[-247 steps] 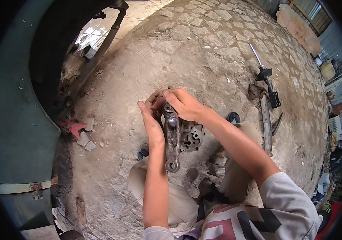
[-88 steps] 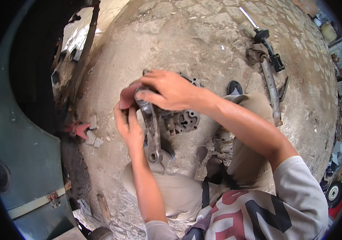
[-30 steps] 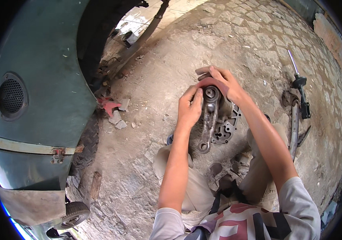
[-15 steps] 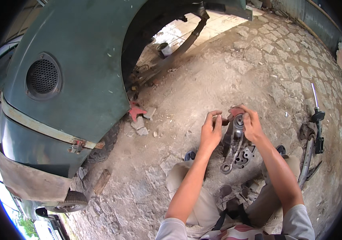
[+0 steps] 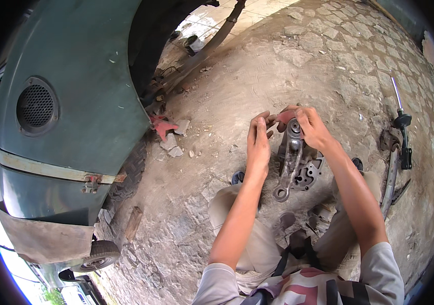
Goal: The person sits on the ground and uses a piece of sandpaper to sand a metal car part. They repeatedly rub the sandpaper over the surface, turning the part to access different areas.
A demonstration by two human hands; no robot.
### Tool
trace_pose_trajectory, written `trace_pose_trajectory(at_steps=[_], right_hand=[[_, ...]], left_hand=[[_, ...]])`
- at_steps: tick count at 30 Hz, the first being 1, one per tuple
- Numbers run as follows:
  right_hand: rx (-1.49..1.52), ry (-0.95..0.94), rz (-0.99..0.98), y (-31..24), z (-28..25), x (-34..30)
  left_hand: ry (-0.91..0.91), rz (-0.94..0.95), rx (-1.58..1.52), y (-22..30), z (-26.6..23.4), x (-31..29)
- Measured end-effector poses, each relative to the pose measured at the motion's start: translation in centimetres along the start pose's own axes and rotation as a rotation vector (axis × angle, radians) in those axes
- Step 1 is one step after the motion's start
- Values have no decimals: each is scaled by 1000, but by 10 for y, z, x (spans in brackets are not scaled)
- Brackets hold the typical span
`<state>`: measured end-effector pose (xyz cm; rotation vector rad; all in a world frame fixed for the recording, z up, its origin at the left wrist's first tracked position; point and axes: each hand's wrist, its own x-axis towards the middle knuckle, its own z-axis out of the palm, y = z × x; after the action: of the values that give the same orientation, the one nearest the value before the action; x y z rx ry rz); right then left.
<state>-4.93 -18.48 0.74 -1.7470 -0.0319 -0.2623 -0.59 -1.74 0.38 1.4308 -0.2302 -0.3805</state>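
My right hand [image 5: 312, 129] is closed around the upper end of a greasy metal arm [image 5: 290, 160], which has a round bushing at the top and a ring eye at its lower end. A small red piece [image 5: 286, 116], whose kind I cannot make out, lies against that end under my right fingers. Close on its left is my left hand [image 5: 259, 142], thumb and fingers apart, fingertips beside the red piece; whether they touch it is unclear. Behind the metal arm, between my knees, sits a dark metal casting with several holes [image 5: 308, 176].
A green vehicle body [image 5: 85, 66] with a round grille fills the left. A red stand [image 5: 163, 127] stands by broken stones under it. On the right lie a shock absorber strut [image 5: 404, 134] and a long metal bar [image 5: 391, 178]. A wood block [image 5: 133, 222] lies near the tyre [image 5: 98, 255].
Both hands and the metal arm appear higher and slightly left in the picture as the view shifts. The right hand keeps its hold; the left fingers have spread slightly.
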Motion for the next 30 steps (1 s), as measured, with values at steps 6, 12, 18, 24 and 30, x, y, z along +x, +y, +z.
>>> trace_pose_trajectory(at_steps=[6, 12, 18, 24, 30], right_hand=[[-70, 6, -39, 0, 3, -2], [-35, 21, -130, 5, 3, -1], [87, -10, -30, 5, 2, -4], [13, 57, -65, -3, 6, -6], [-38, 73, 46, -8, 7, -3]], left_hand=[[31, 12, -54, -5, 1, 3], [35, 1, -45, -9, -3, 5], [28, -2, -48, -11, -7, 4], [30, -6, -76, -14, -6, 3], [11, 1, -58, -16, -7, 5]])
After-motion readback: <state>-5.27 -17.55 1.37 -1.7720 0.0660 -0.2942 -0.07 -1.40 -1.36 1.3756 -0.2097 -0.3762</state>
